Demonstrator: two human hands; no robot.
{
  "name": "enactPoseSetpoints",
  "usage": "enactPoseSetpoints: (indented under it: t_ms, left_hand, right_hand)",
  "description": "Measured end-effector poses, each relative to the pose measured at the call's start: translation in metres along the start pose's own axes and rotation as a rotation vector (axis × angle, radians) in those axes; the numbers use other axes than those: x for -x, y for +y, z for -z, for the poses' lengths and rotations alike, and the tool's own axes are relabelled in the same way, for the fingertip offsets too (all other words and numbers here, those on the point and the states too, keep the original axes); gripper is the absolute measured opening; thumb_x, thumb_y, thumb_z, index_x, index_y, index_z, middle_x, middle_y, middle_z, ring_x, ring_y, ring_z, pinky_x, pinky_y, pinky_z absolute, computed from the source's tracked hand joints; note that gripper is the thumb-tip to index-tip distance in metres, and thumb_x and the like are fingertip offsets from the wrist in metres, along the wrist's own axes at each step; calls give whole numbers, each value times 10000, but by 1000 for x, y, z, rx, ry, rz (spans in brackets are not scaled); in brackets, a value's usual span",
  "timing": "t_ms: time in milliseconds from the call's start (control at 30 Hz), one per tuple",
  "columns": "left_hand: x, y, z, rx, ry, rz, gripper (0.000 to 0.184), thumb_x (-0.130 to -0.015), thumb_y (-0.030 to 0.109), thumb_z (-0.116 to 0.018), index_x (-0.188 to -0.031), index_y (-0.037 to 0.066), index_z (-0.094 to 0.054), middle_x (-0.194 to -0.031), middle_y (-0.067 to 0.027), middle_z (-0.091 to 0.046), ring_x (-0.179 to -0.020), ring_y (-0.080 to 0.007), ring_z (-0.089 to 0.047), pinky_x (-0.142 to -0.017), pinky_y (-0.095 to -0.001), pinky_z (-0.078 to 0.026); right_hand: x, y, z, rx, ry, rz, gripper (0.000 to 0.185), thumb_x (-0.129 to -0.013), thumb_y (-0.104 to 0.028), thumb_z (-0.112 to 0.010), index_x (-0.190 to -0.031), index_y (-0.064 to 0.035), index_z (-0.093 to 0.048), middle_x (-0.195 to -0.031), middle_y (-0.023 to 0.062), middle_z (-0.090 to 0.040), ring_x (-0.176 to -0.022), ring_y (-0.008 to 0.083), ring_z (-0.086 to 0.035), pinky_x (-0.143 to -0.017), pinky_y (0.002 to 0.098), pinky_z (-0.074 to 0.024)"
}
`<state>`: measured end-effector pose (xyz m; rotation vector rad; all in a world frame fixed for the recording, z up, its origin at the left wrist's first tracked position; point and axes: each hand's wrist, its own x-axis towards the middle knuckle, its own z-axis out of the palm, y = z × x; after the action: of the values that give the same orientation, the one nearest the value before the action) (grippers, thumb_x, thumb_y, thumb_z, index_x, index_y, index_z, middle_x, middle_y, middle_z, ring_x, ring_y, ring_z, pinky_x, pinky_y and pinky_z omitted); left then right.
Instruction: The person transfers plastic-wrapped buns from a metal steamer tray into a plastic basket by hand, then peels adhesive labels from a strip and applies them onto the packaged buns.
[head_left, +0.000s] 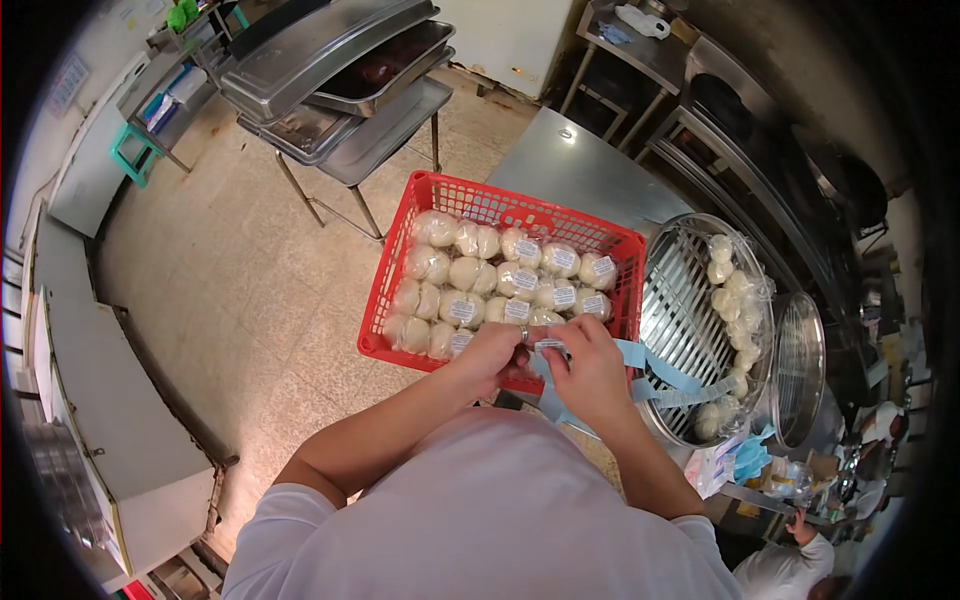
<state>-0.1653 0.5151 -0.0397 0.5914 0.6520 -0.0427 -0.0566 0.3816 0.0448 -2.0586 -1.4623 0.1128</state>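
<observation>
A red plastic basket (368,325) in front of me holds rows of round white buns (472,274) in clear wrapping, and many of them carry white printed labels (563,258). Over its near edge, my right hand (592,372) pinches a white label (549,345) on a light blue label strip (672,373). The strip trails right across the basket's corner toward a round steamer tray. My left hand (487,358), wearing a ring, is closed beside the label, with its fingertips partly hidden. Whatever it grips is hard to make out.
Right of the basket, a round metal steamer tray (680,290) holds more wrapped buns along its right side; another round tray (798,370) stands beyond. A metal table (560,160) lies under them. Stacked metal pans (330,70) stand ahead left. Another person's sleeve (790,568) shows lower right.
</observation>
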Motion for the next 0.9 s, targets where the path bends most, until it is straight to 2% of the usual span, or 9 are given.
enactPoseSetpoints:
  t_ms: [300, 467, 567, 600, 667, 700, 767, 867, 900]
  left_hand:
    - [10, 4, 11, -11, 117, -83, 150, -952, 138, -683, -1002, 10, -742, -755, 1, -571, -666, -131, -502, -608, -303, -381]
    - [3, 2, 21, 102, 211, -95, 207, -971, 122, -652, -1084, -33, -732, -785, -36, -630, -647, -148, -560, -583, -313, -442]
    - [-1, 9, 35, 27, 227, -114, 218, -979, 151, -677, -1064, -39, -743, -770, -58, -667, -588, -158, -583, -551, -321, -476]
    - [0, 10, 40, -32, 223, -118, 222, -981, 166, -692, -1042, -39, -750, -762, -66, -681, -570, -161, -592, -542, -322, -487]
    - [9, 15, 38, -375, 237, -167, 251, -974, 204, -726, -977, -42, -772, -726, -68, -691, -558, -152, -597, -541, -323, -493]
    - [13, 17, 37, -548, 243, -190, 272, -970, 224, -743, -944, -44, -784, -708, -68, -695, -551, -148, -599, -541, -323, -497]
    - [20, 17, 37, -673, 194, -236, 308, -965, 262, -757, -924, -41, -802, -708, -71, -711, -602, -133, -633, -574, -315, -515]
    - [21, 11, 41, -809, 186, -289, 346, -956, 323, -764, -902, -15, -810, -669, -108, -705, -576, -162, -627, -587, -351, -513]
    - [21, 10, 42, -846, 193, -304, 355, -953, 345, -764, -896, -3, -809, -650, -125, -699, -551, -179, -615, -585, -371, -508]
  right_hand:
    - [-7, -7, -17, 133, -39, 181, 134, -794, -43, -792, -883, -42, -692, -909, 104, -582, -835, 320, -626, -711, 453, -521]
    - [-20, -18, -16, 110, -125, 286, 101, -808, -25, -768, -858, -47, -684, -905, 102, -590, -836, 335, -622, -716, 438, -527]
    - [-41, -24, -10, -241, -159, 124, 71, -855, -29, -752, -867, -32, -683, -874, 88, -643, -781, 275, -646, -691, 376, -524]
    - [-52, -24, -9, -283, -172, -5, 69, -864, -19, -751, -881, -26, -684, -855, 76, -656, -768, 228, -640, -681, 348, -517]
    - [-83, -20, -10, -361, -192, -269, 68, -883, 1, -748, -909, -13, -686, -816, 51, -683, -742, 134, -627, -661, 293, -504]
    - [-97, -7, -21, -440, -248, -259, 74, -884, -21, -759, -916, -13, -694, -797, 47, -681, -725, 121, -625, -656, 291, -505]
    - [-119, 36, -68, -596, -359, -236, 101, -885, -65, -781, -932, -13, -708, -761, 40, -678, -692, 96, -620, -647, 289, -506]
    - [-141, 63, -120, -533, -585, -361, 130, -868, -85, -787, -948, -6, -722, -799, 85, -715, -703, 144, -659, -662, 315, -528]
    - [-142, 76, -141, -435, -569, -307, 147, -865, -108, -790, -943, -2, -726, -824, 118, -727, -722, 181, -682, -675, 338, -541]
